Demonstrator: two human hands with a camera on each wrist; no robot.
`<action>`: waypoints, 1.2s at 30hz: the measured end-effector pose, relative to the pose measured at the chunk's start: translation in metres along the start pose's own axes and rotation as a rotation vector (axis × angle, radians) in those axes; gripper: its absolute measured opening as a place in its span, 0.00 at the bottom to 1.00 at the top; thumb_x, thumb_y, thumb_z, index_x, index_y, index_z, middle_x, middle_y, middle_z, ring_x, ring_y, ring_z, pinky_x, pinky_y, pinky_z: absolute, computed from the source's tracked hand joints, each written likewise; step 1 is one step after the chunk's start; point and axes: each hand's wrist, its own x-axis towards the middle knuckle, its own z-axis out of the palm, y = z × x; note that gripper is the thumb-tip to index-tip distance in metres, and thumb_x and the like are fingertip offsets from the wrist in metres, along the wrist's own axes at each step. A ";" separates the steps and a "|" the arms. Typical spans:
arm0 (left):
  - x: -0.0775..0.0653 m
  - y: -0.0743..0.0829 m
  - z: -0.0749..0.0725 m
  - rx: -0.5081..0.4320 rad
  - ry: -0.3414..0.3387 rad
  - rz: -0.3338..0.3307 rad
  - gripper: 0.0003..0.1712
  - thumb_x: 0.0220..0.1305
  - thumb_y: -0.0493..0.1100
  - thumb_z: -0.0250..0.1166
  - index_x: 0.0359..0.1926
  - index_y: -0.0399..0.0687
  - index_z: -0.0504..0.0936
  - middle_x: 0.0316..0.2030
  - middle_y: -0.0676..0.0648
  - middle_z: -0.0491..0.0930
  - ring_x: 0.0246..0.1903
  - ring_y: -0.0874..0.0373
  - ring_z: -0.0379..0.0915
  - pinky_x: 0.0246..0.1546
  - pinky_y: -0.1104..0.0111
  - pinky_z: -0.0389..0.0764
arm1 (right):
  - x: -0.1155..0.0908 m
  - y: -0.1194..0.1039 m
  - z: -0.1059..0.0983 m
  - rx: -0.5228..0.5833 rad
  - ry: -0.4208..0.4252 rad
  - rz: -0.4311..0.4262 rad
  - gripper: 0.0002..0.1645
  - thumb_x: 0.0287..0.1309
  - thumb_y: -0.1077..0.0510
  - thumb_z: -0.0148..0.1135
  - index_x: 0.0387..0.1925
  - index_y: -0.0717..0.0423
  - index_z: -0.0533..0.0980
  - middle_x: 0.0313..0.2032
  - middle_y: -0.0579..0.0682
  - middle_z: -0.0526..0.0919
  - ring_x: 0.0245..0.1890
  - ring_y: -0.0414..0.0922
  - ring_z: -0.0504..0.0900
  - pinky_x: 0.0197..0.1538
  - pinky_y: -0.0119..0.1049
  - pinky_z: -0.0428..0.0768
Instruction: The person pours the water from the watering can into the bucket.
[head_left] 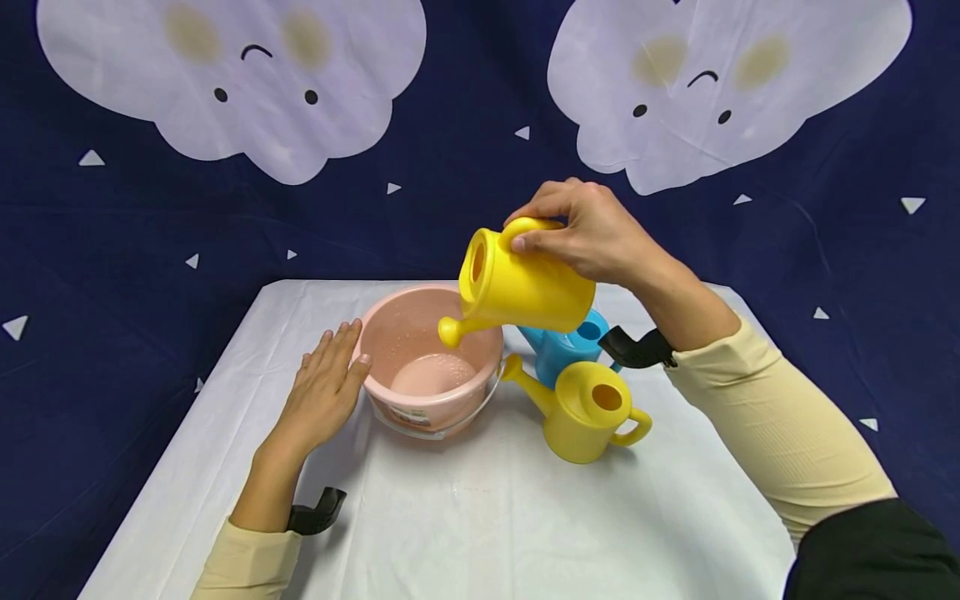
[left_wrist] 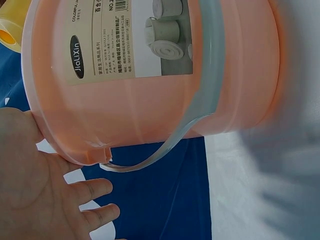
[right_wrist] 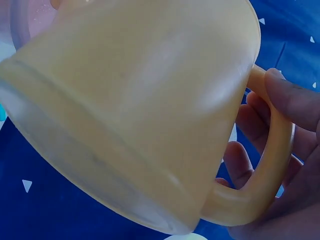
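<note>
My right hand (head_left: 588, 229) grips the handle of a yellow watering can (head_left: 536, 287), tilted with its spout head over the pink bucket (head_left: 489, 379). In the right wrist view, fingers (right_wrist: 295, 100) curl round the can's handle (right_wrist: 282, 150). At the bucket's left side, my left hand (head_left: 326, 387) has its fingers straight and rests against the rim. The left wrist view shows the palm (left_wrist: 35, 185) touching the bucket's rim, next to its pale carrying handle (left_wrist: 212, 60). Some wetness or droplets show inside the bucket; whether water runs from the spout cannot be made out.
A second yellow watering can (head_left: 581, 429) stands upright right of the bucket, its spout pointing at the bucket. Behind it stands a blue watering can (head_left: 558, 354), partly hidden. A white cloth (head_left: 480, 533) covers the table; a dark blue cloud-patterned cloth (head_left: 480, 233) hangs behind.
</note>
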 end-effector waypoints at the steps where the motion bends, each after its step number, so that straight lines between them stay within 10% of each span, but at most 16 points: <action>1: 0.000 0.000 0.000 0.001 0.000 0.000 0.35 0.73 0.62 0.32 0.75 0.56 0.41 0.75 0.43 0.43 0.74 0.40 0.32 0.68 0.37 0.37 | 0.000 0.000 0.000 -0.007 -0.002 -0.003 0.12 0.54 0.52 0.68 0.41 0.49 0.85 0.34 0.45 0.81 0.38 0.42 0.69 0.42 0.37 0.69; 36: 0.000 0.000 -0.002 -0.007 -0.008 -0.002 0.35 0.73 0.62 0.31 0.75 0.56 0.40 0.75 0.41 0.42 0.74 0.40 0.31 0.68 0.36 0.36 | -0.003 -0.006 -0.002 -0.098 0.012 -0.046 0.12 0.55 0.52 0.67 0.41 0.49 0.85 0.35 0.46 0.82 0.38 0.43 0.67 0.39 0.37 0.67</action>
